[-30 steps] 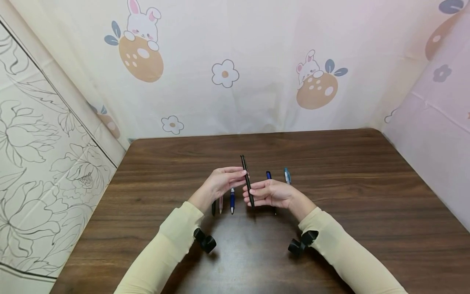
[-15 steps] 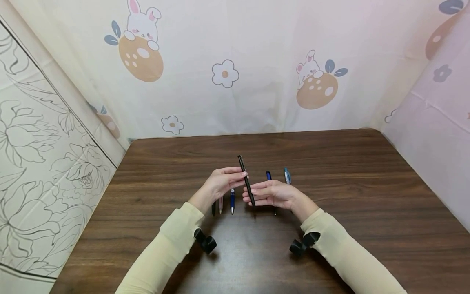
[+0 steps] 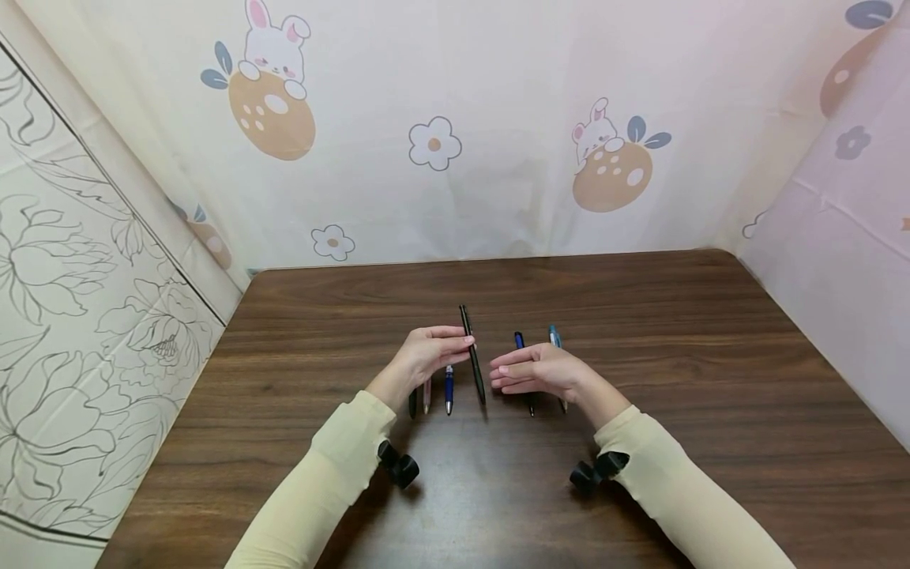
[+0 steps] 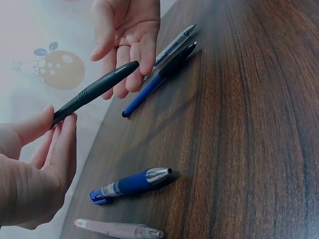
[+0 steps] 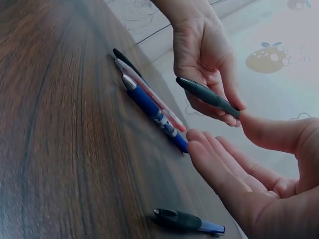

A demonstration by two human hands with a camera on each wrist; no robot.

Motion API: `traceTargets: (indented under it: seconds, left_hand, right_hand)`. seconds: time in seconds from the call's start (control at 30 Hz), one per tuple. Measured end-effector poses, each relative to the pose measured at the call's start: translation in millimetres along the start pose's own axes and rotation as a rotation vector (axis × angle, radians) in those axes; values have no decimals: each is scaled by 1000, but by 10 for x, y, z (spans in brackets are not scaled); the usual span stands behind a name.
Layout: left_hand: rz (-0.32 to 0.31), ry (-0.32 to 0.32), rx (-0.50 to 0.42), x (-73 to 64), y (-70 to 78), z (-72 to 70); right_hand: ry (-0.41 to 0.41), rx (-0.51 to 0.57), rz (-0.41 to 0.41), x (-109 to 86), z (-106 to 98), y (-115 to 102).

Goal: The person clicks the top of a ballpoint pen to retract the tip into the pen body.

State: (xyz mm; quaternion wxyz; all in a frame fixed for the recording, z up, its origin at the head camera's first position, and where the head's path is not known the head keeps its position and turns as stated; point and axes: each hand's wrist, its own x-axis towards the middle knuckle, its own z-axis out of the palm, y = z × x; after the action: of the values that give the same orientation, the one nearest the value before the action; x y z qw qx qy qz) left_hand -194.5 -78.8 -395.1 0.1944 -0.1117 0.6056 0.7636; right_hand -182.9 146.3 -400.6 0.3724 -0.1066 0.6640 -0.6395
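Between thumb and fingertips, my left hand [image 3: 430,353] pinches a slim black pen [image 3: 477,375] near its upper part. The pen slants above the table, its lower end free and pointing toward me. Just to its right, my right hand [image 3: 542,370] is apart from it, fingers extended and palm facing the pen, as the left wrist view also shows. Below the left hand lie a blue pen [image 4: 134,183], a pale pink pen [image 4: 117,229] and a dark pen [image 5: 127,60]. Under the right hand are a blue pen with a black grip [image 4: 159,79] and a light-blue clear pen [image 3: 554,335].
The brown wood-grain table [image 3: 711,356] extends on both sides of the hands. A printed curtain [image 3: 498,197] hangs along its back edge, and a flower-line panel [image 3: 99,300] stands at the left. Each sleeve carries a small black camera mount [image 3: 398,466].
My right hand has let go of the black pen and moved slightly right. The left hand still holds the pen, which has shifted a little to the left and down.
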Motion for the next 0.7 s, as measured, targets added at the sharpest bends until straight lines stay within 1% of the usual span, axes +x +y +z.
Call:
traceTargets:
  seconds: [0.17,0.27,0.47,0.57,0.7]
  left_hand:
    - [-2,19,22,9,-14,3]
    - [9,31,50,3,-23,16]
    - [36,62,141,0,-35,49]
    - [42,70,201,-1,-50,65]
    - [38,74,258,11,-79,84]
  right_hand:
    - [48,-67,-2,-30,8,-20]
    - [101,-107,9,-42,11,-31]
    - [186,-194,19,-62,8,-72]
    - [209,-226,16,-76,16,-95]
    - [239,-247,15,-96,32,-117]
